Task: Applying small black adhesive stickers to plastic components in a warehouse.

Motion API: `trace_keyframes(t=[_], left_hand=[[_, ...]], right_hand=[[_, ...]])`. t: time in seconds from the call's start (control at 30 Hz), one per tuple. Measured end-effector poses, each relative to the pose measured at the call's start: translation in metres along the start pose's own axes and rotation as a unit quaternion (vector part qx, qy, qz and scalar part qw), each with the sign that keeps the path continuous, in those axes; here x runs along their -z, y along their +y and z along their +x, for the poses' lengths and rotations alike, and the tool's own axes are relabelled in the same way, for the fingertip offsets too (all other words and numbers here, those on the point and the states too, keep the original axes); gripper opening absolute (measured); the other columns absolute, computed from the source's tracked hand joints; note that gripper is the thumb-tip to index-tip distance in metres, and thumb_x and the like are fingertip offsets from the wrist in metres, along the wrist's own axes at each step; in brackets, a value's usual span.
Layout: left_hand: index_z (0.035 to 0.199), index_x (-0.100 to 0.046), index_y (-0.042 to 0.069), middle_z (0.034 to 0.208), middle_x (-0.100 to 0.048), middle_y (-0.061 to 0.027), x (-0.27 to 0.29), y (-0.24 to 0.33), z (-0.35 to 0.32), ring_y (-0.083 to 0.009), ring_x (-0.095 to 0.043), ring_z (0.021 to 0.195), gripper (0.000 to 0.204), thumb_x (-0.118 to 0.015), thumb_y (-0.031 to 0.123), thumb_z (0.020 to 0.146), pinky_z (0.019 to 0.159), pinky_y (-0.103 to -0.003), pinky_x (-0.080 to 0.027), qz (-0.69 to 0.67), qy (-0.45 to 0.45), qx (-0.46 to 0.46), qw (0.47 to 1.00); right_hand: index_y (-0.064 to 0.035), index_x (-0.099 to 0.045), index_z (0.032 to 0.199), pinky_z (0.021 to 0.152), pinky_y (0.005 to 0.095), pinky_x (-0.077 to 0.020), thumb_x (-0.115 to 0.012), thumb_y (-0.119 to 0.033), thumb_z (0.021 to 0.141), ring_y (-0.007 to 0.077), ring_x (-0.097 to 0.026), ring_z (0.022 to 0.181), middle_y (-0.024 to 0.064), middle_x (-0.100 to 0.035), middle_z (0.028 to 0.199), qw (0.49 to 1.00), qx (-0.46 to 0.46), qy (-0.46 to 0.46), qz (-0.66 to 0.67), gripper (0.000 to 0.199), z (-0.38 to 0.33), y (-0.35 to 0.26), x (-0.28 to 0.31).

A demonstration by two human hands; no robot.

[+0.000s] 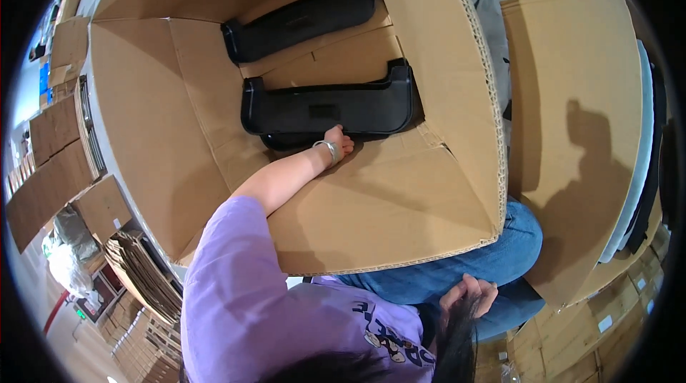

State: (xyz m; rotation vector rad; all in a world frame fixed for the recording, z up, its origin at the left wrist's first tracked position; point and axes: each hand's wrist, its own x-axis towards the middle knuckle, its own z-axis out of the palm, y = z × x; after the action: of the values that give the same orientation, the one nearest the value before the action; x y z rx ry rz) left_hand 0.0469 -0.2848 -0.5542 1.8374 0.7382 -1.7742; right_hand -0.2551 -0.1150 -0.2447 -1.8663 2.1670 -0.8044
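Note:
Inside a large open cardboard box [400, 204], my left hand [337, 143] reaches down to the near edge of a black molded plastic panel [329, 108]. Its fingers are curled closed at that edge, and a bracelet circles the wrist. The panel has upturned ends and a small rectangular recess. Part of another black piece [282, 142] shows beneath it. A similar black panel [300, 22] lies farther back in the box, tilted. Outside the box, my right hand [469, 294] rests by my bent knee with curled fingers and nothing visible in them; dark hair hangs partly over it.
The box's tall walls surround the panels. At the right stands another cardboard carton [572, 140], with clear plastic wrapping [493, 18] between the two. Flattened cardboard [139, 272] and a white plastic bag [68, 258] lie to the left.

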Motion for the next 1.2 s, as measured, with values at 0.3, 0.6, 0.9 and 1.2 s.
trace_keyframes(t=[0.3,0.6,0.9,1.2], left_hand=[[0.095,-0.064,0.005,0.085,-0.068,-0.0144,-0.023,0.018,-0.044,-0.028,-0.067,0.079,0.031,-0.067,0.026,0.072,0.074,-0.04,-0.052,0.704,-0.082,-0.46,0.534],[0.092,-0.061,0.002,0.08,-0.067,-0.0158,0.053,0.083,0.05,-0.0299,-0.066,0.071,0.016,-0.05,0.009,0.084,0.058,-0.04,-0.053,0.877,0.15,-0.443,0.109],[0.081,-0.064,0.004,0.072,-0.066,-0.015,0.013,0.075,-0.041,-0.0304,-0.065,0.067,0.016,-0.054,0.016,0.076,0.058,-0.041,-0.052,0.929,-0.062,-0.364,0.02],[0.07,-0.062,0.004,0.072,-0.066,-0.0163,0.002,0.028,-0.057,-0.0311,-0.066,0.069,0.012,-0.057,0.015,0.07,0.06,-0.04,-0.052,0.891,-0.033,-0.429,0.142]], right_hand=[[-0.0081,-0.061,0.082,0.075,0.0388,-0.0412,-0.057,-0.002,0.073,0.0211,-0.048,0.061,0.0052,-0.047,0.07,0.998,0.005,0.027,-0.054,0.012,-0.007,0.004,-0.001],[-0.0088,-0.062,0.077,0.049,0.0295,-0.0302,-0.055,0.001,0.066,0.0176,-0.04,0.051,0.002,-0.044,0.063,0.996,0.064,0.034,-0.06,0.016,0.01,0.01,0.003],[-0.0061,-0.062,0.078,0.047,0.0291,-0.028,-0.054,0.001,0.063,0.017,-0.038,0.051,0.0023,-0.043,0.062,0.995,0.064,0.061,-0.038,0.019,0.01,0.011,0.001],[-0.0063,-0.062,0.078,0.048,0.0293,-0.0289,-0.055,0.001,0.065,0.0176,-0.039,0.052,0.0026,-0.044,0.063,0.995,0.064,0.055,-0.046,0.017,0.009,0.011,0.001]])
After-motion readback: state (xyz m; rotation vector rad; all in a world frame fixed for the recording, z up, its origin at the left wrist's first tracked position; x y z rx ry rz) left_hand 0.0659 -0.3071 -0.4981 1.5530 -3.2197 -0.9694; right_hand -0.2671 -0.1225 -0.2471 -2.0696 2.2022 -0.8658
